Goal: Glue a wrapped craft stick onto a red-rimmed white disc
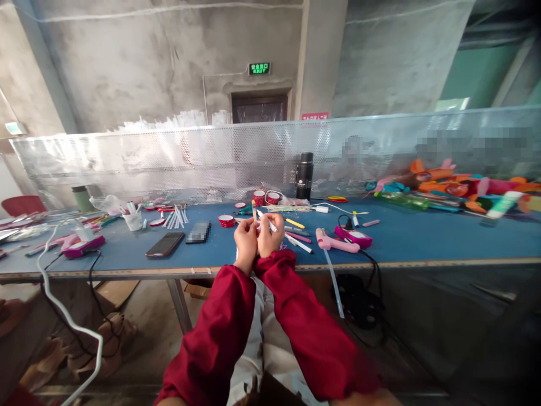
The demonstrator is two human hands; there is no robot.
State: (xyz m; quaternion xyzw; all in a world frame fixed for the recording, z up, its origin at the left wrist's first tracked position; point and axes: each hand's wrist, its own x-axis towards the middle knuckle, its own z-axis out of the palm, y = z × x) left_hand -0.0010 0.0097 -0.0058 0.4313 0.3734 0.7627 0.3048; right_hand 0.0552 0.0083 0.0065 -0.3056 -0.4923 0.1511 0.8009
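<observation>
My left hand [245,241] is closed round a thin, pale upright stick with a yellowish tip [254,210]. Close against it, my right hand [270,235] grips a white pen [273,226], which slants across the fingers. Both hands are over the front part of the blue table [397,231], with the fingertips nearly meeting. To the right of my right hand lie a yellow pen [295,223] and several white and pink pens [299,242]. A stack of red-rimmed discs [227,220] sits to the left of my hands.
A pink glue gun [338,242] with a clear stick hangs partly over the table's front edge. Two phones, the nearer a dark phone [164,245], lie at left. A black thermos [304,176] stands behind. Bright orange and pink items [460,186] are heaped at right.
</observation>
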